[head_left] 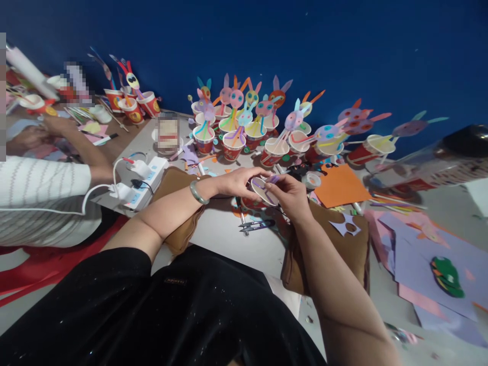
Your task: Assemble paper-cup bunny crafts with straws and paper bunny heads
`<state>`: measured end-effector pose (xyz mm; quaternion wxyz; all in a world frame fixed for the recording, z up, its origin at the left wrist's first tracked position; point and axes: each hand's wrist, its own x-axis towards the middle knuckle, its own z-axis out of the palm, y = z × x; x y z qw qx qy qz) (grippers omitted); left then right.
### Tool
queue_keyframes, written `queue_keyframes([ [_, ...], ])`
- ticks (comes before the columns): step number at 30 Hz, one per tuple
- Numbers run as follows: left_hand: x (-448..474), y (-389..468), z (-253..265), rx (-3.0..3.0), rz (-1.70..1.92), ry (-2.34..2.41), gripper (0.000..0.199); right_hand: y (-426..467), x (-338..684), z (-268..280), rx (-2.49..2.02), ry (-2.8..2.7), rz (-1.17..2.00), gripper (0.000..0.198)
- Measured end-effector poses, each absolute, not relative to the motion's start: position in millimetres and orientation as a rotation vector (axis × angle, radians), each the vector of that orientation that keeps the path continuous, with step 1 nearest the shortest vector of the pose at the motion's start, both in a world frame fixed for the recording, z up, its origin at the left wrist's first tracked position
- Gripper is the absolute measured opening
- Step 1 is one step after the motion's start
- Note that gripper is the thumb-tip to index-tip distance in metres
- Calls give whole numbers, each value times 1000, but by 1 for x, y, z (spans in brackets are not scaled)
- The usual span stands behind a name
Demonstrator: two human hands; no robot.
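In the head view a red paper cup [256, 203] is tipped with its pale open mouth towards me. My left hand [243, 182], with a bangle on the wrist, is closed round the cup's rim from the left. On the other side my right hand [290, 195] pinches a small purple paper piece [273, 179] against the rim; its lower fingers are partly hidden. Dark thread snips [256, 225] lie on the table just below the cup. A purple paper scrap with a hole [346, 225] rests on the brown cushion [324, 244] under my right forearm.
Behind my hands stand several red cups [233, 145] with paper rabbit heads. A white power strip [148, 183] with cables is at left, beside another person's arm [82, 150]. Orange paper [339, 185], purple sheets [415, 259] and a clear bottle [430, 157] are at right.
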<state>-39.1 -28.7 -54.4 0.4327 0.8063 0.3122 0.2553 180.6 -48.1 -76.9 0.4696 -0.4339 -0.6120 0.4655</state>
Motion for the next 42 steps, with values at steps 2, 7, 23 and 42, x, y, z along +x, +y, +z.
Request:
queue_keyframes([
  [2, -39, -27, -56, 2008, 643, 809, 72, -49, 180, -76, -1060, -1533, 1104, 35],
  [7, -37, -24, -57, 1948, 639, 880, 62, -52, 179, -72, -1070, -1495, 1106, 36],
  [23, -34, -33, -52, 1988, 711, 795, 76, -52, 176, -73, -1076, -1448, 1168, 35],
  [42, -57, -13, -44, 1923, 467, 743, 44, -58, 167, -75, -1057, -1433, 1175, 38],
])
